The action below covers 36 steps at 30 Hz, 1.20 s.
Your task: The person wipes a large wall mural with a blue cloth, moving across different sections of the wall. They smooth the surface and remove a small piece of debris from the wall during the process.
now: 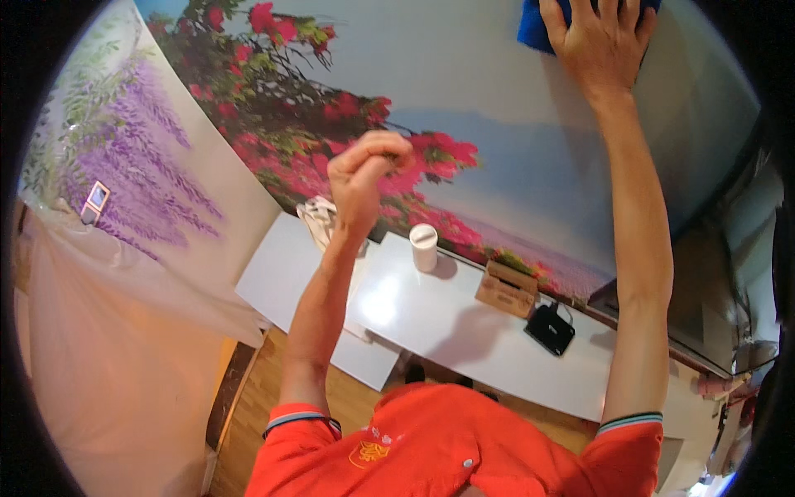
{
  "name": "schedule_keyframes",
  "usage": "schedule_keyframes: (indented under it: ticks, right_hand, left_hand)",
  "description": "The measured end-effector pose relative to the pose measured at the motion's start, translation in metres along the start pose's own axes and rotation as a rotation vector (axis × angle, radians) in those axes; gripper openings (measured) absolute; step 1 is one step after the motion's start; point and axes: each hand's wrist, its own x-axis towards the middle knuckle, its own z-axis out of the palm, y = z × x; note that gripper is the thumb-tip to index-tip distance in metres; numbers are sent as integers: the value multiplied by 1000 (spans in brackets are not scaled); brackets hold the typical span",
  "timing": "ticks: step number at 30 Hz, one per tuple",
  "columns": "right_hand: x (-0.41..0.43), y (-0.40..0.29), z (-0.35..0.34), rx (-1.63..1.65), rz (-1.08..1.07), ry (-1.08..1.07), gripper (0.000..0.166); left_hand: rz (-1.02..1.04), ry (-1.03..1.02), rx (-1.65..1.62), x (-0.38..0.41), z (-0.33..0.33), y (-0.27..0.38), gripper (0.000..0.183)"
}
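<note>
My right hand reaches up with its fingers spread, pressing a blue cloth flat against the mural wall. Part of the cloth lies under the palm and part runs out at the top of the view. My left hand is curled into a fist in front of the mural's pink blossoms. Nothing shows in that fist, though its inside is hidden.
Below is a white table bearing a white cylindrical canister, a brown box and a black device with a cable. A pale cloth bag lies behind my left forearm. Translucent plastic sheeting covers something at left.
</note>
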Motion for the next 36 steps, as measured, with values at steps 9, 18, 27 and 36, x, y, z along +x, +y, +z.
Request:
schedule_keyframes:
  ticks: [9, 18, 27, 36]
  right_hand:
    - [7, -2, 3, -3, 17, -9, 51]
    - [3, 6, 0, 20, 18, 32, 51]
    - [0, -10, 4, 104, 49, 52, 53]
    - [-4, -31, 11, 192, 98, 63, 53]
  left_hand:
    - [-148, 45, -68, -2, -1, 11, 24]
    - [-206, -71, -459, -5, 5, 11, 33]
    - [-131, -185, -510, -13, -8, 9, 39]
    - [-116, -175, -319, -24, -16, 22, 34]
